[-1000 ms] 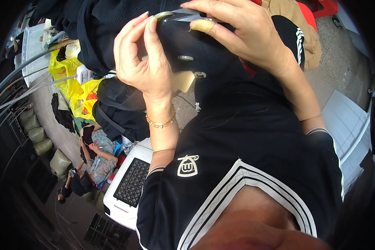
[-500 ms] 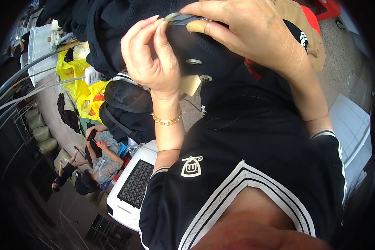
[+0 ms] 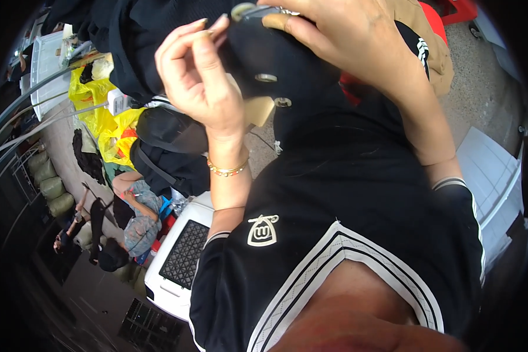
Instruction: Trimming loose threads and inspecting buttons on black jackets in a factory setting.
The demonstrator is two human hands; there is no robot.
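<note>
A black garment with metal snaps and a tan tag is held up close in front of me. My left hand, with a beaded bracelet on the wrist, pinches the garment's left edge with fingertips together. My right hand grips its top from the right, thumb by a metal ring. Below the hands is my own black shirt with white trim and a small white emblem.
A white plastic crate with a black grid top stands lower left. Yellow bags, a black bag and a seated person are at left. A white panel lies at right, with a tan garment above it.
My left hand's fingers have gone from lying flat on the garment to a pinch at its edge. The view has shifted a little; the right hand keeps its grip.
</note>
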